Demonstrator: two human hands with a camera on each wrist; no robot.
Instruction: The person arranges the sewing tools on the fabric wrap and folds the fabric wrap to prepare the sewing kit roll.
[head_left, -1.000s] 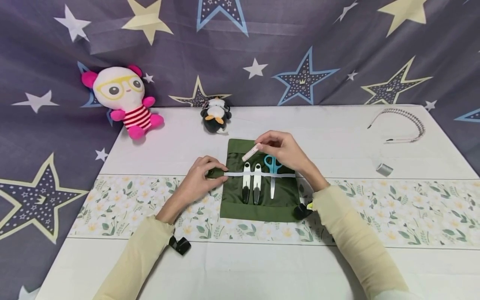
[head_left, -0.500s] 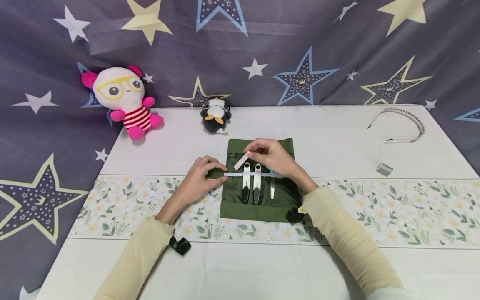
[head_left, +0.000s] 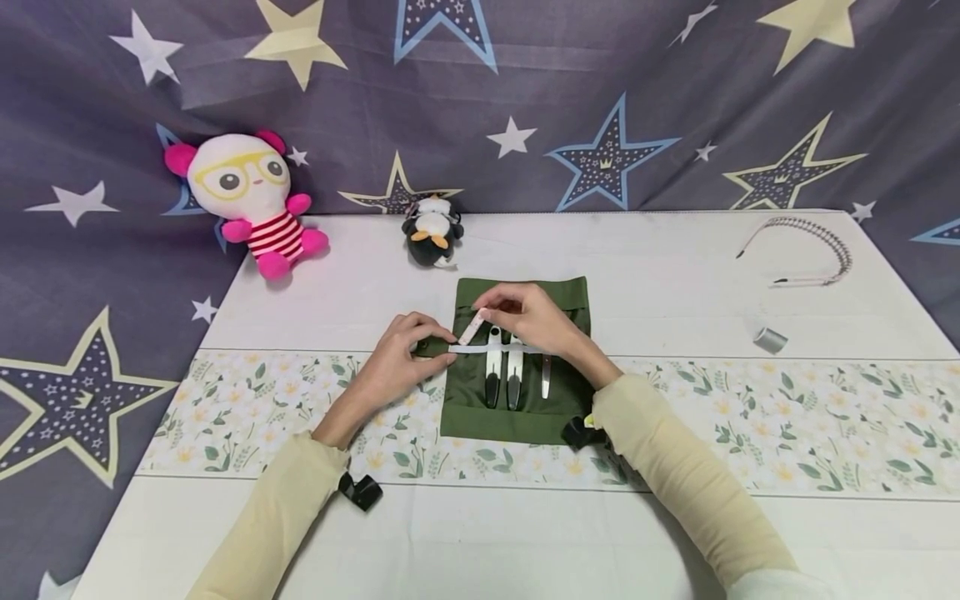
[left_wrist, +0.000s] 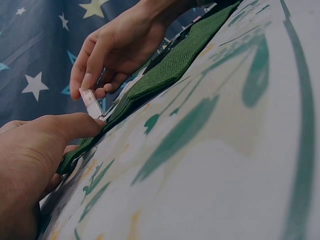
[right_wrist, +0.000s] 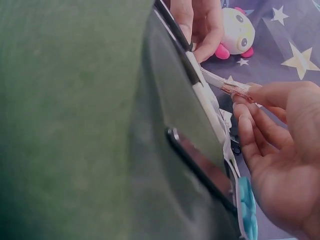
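A pale pink stick (head_left: 472,327) is pinched at its upper end between the thumb and forefinger of the right hand (head_left: 536,317); its lower end points down to the white band (head_left: 468,349), just beside the left fingers. Whether the tip touches the band cannot be told. Over the last second the right hand has travelled leftward, bringing the stick from above the two white-and-black tools (head_left: 503,375) to the band's left end; the left hand (head_left: 401,354) has stayed in place, gripping the cloth's left edge between thumb and fingers. This suggests that the stick is being lined up with the band, to the left of both tools; it is not yet seated there. The scissors (head_left: 546,379), also held by the band, lie below the right hand, which covers their handles in the head view; the right wrist view shows these blue. The green cloth (head_left: 517,427) extends beneath the right fingers on the surface (head_left: 480,542). Beyond the fingers sits a penguin toy (head_left: 432,233); well to their right, a grey spool (head_left: 770,339).
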